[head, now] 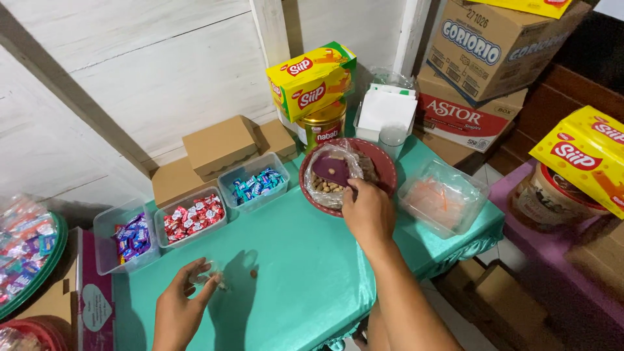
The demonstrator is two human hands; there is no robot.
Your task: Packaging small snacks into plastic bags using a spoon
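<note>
My right hand (368, 211) reaches over the teal table (305, 273) and grips a dark purple scoop (331, 170) inside a clear bag of small brown snacks (327, 185). The bag lies in a round red bowl (385, 162). My left hand (180, 305) is near the table's front left and pinches a small clear plastic cup (207, 273) that rests on the cloth. A single small brown snack (253, 274) lies on the cloth just right of the cup.
Three clear tubs hold wrapped candies: purple (130, 237), red (193, 216), blue (257, 183). Brown cartons (220, 144) sit behind them. Yellow boxes (312, 79), a tin (322, 125), a clear tray with orange sticks (442, 198) and stacked cardboard boxes (494, 45) crowd the back and right.
</note>
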